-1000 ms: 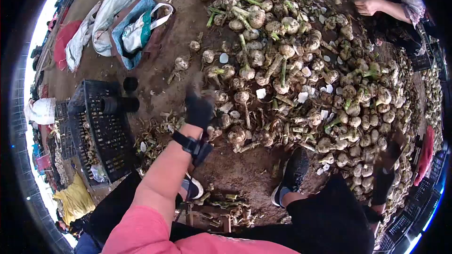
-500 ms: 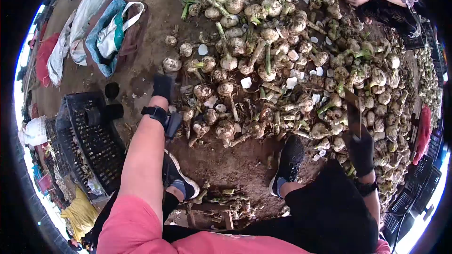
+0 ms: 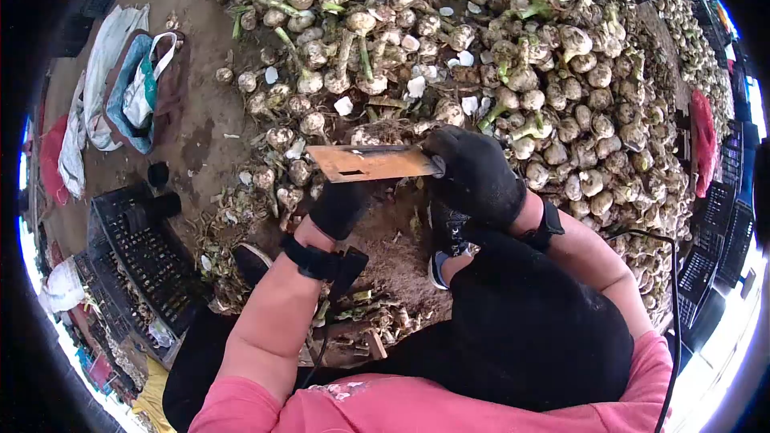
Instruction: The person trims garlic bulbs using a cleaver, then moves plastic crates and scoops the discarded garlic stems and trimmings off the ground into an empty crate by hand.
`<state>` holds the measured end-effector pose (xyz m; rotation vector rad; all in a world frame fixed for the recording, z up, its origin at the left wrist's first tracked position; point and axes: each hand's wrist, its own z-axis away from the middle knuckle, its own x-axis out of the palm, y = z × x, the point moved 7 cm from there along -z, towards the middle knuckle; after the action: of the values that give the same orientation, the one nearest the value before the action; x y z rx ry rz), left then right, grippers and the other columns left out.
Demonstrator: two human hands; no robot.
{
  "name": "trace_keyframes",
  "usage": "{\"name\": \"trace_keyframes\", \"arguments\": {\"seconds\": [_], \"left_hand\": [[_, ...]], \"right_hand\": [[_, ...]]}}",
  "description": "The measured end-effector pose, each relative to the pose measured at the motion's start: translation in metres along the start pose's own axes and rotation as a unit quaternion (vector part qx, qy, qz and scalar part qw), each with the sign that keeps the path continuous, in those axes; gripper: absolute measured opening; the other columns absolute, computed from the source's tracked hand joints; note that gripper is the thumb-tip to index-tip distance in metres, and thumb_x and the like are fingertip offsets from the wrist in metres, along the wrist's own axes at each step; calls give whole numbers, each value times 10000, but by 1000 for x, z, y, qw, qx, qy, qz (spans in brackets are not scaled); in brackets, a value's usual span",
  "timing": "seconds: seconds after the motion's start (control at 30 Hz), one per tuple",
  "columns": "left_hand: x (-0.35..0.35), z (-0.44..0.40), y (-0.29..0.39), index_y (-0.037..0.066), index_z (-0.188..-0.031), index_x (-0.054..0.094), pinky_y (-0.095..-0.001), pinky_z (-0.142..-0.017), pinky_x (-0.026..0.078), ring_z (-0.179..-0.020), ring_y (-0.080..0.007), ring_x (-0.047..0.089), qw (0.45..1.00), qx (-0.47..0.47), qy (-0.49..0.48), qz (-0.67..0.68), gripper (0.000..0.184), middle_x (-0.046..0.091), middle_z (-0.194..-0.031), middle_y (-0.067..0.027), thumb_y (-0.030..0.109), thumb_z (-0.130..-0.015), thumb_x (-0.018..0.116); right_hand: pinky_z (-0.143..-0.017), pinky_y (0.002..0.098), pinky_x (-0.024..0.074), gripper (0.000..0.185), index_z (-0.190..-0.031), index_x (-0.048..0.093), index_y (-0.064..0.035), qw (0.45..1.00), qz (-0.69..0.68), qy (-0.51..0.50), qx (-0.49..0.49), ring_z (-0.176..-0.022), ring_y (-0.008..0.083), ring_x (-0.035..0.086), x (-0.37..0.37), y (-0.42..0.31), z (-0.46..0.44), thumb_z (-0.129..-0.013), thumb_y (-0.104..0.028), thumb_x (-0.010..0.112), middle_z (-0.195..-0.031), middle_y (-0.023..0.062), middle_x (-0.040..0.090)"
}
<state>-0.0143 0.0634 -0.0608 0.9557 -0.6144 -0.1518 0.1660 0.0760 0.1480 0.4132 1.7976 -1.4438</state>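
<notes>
My right hand (image 3: 473,172), in a black glove, is closed around the end of a broad knife (image 3: 373,163). Its flat orange-brown blade has a dark rectangular mark or slot and points left across my front. My left hand (image 3: 341,207), also black-gloved, is just under the blade's left part. The blade hides its fingers, so I cannot tell whether it holds anything. Beyond both hands spreads a heap of soil-covered bulbs (image 3: 589,184), some with thick green stems. Pale cut slices (image 3: 416,87) are scattered among them.
Black plastic crates (image 3: 152,252) stand at the left, with a blue-lined bag (image 3: 138,104) and white sacks (image 3: 108,64) farther off. A red sack (image 3: 703,144) and more crates (image 3: 706,252) are at the right. A black cable (image 3: 676,313) runs beside my right arm.
My right hand has brought the knife from the right side of the heap to the middle. My left hand has moved right and nearer to me. The other person's hand is out of view.
</notes>
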Motion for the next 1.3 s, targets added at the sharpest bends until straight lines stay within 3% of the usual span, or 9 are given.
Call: {"name": "trace_keyframes", "arguments": {"seconds": [0.1, 0.2, 0.3, 0.5, 0.63, 0.77, 0.97, 1.07, 1.3], "left_hand": [[27, -15, -9, 16, -1274, 436, -328, -929, 454, -1047, -206, 546, 982, 44, -53, 178, 376, 511, -1241, -113, 223, -960, 434], [35, 3, 14, 44, -1279, 462, -309, -995, 386, -1129, -191, 496, 907, 32, -85, -412, 361, 490, -1295, -83, 153, -935, 471], [77, 16, 51, 17, -1284, 430, -318, -919, 454, -1062, -185, 541, 997, -43, -58, -2, 429, 517, -1233, -104, 265, -939, 484], [105, 28, 82, 26, -1215, 501, -336, -884, 486, -1029, -174, 561, 994, -5, 3, -106, 371, 555, -1162, -83, 230, -907, 534], [109, 40, 72, 50, -1243, 458, -391, -887, 481, -1046, -208, 561, 961, -70, -78, 255, 446, 559, -1163, -86, 158, -842, 620], [123, 43, 117, 52, -1167, 522, -353, -872, 476, -1011, -184, 577, 972, 171, -67, -146, 488, 600, -1100, -72, 51, -724, 727], [119, 7, 97, 70, -1297, 377, -321, -884, 469, -1029, -170, 557, 999, 14, -30, 27, 653, 565, -1119, -75, 24, -734, 706], [129, 21, 130, 65, -1292, 384, -293, -878, 461, -1016, -162, 550, 787, 322, 35, -526, 674, 557, -1126, -74, 4, -699, 700], [115, 6, 106, 78, -1197, 458, -281, -843, 450, -972, -173, 541, 982, 80, -8, -171, 628, 550, -1033, -59, -69, -615, 641]], "right_hand": [[-606, 430, 441, 301, -897, 539, -33, 999, -24, 25, -27, -715, 385, 545, -1, 7, 11, -633, -113, 659, -758, 160, 531], [-618, 429, 444, 306, -891, 536, -28, 1000, -23, 3, 4, -737, 388, 547, -5, 7, 15, -611, -93, 639, -776, 163, 534], [-621, 433, 443, 320, -889, 533, -21, 1000, -3, 3, 17, -754, 392, 545, -8, 12, 20, -591, -94, 622, -790, 166, 532], [-640, 453, 466, 367, -970, 556, -69, 999, 37, 10, 38, -789, 386, 582, -5, 24, 27, -635, -207, 612, -819, 162, 562], [-637, 449, 488, 292, -950, 591, -65, 990, 32, 47, 133, -744, 374, 608, 6, 69, 43, -691, -202, 591, -795, 161, 612], [-658, 367, 515, 216, -978, 630, -68, 960, 26, 116, 253, -726, 317, 647, -52, 99, 67, -778, -117, 563, -765, 172, 638], [-740, 281, 469, 258, -994, 613, -36, 866, -445, 56, 221, -852, 108, 559, 8, 54, 42, -770, -135, 695, -914, 38, 644], [-753, 285, 468, 251, -996, 610, -40, 830, -455, 23, 322, -880, 130, 577, 14, 65, 46, -772, -128, 680, -931, 58, 649], [-654, 322, 471, 214, -935, 595, -26, 976, -171, 105, 88, -737, 234, 597, 6, 74, 38, -736, -93, 634, -819, 92, 611]]}}
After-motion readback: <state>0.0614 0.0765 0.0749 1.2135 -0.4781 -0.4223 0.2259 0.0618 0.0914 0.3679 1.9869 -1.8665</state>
